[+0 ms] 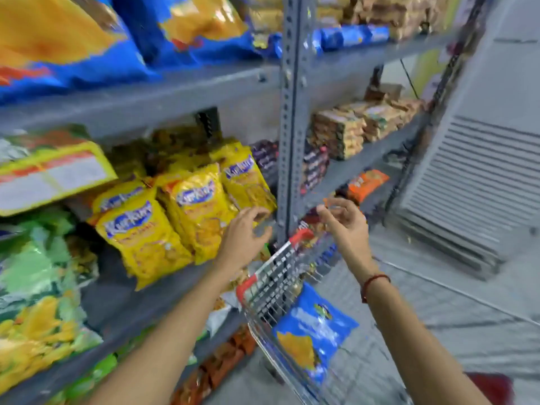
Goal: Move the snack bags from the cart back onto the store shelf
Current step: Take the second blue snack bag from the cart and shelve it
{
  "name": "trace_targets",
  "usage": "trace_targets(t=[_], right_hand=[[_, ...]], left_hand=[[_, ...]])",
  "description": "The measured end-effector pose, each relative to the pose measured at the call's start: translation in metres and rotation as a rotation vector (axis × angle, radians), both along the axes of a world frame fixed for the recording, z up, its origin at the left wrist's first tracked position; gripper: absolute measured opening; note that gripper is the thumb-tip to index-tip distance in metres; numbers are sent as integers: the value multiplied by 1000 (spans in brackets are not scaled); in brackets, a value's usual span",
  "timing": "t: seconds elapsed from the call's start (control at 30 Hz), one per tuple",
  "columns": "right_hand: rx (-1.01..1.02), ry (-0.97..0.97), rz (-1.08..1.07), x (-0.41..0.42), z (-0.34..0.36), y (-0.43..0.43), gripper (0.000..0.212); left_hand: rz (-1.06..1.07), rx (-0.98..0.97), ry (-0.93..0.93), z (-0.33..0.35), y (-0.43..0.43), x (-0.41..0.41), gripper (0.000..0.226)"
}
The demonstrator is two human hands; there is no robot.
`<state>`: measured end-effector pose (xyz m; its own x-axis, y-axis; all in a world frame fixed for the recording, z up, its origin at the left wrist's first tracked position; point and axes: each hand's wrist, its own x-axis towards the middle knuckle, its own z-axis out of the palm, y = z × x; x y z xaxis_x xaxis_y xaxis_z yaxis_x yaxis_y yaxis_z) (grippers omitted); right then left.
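A wire cart with red corner trim stands below my hands, against the grey shelf rack. One blue snack bag with an orange picture lies inside the cart. My left hand hovers just in front of the yellow snack bags on the middle shelf, fingers curled and apart, holding nothing. My right hand floats above the cart's far end, by the grey upright post, fingers loosely spread and empty. A red thread band circles that wrist.
Large blue bags fill the top shelf. Green and yellow bags sit at the left, biscuit packs at the right. Orange packets lie on the bottom shelf. A white louvred unit stands at the right on a grey floor.
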<state>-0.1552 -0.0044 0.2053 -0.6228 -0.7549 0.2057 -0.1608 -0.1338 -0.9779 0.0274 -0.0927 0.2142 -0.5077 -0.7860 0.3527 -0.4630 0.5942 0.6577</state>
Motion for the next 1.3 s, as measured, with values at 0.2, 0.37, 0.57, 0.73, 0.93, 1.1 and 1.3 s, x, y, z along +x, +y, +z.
trace_targets(t=[0.2,0.37,0.57,0.73,0.93,1.1,1.3], right_hand=[[346,-104,-88,-42,-130,55,22],[648,-216,-129,-47,-225,89,38],[995,-391,-64,-43,-326,112,72],[955,-608,-52,-40,-381,108,80],[819,-848,-21,-28,-419,93,44],[752,-863,-72,-22,-428,87,27],[653,-832,-88,-27,-400,94,35]], left_hand=[[-129,208,-266,-105,2,-50,33],[-247,414,-529,-186,-6,-83,47],[-372,698,-948,-283,-21,-100,81],[-343,741,-1115,-344,-31,-100,121],[-267,940,-1003,-396,-26,-95,95],[-278,1067,-965,-406,-29,-97,96],[-416,1057,-911,-382,-19,-99,62]])
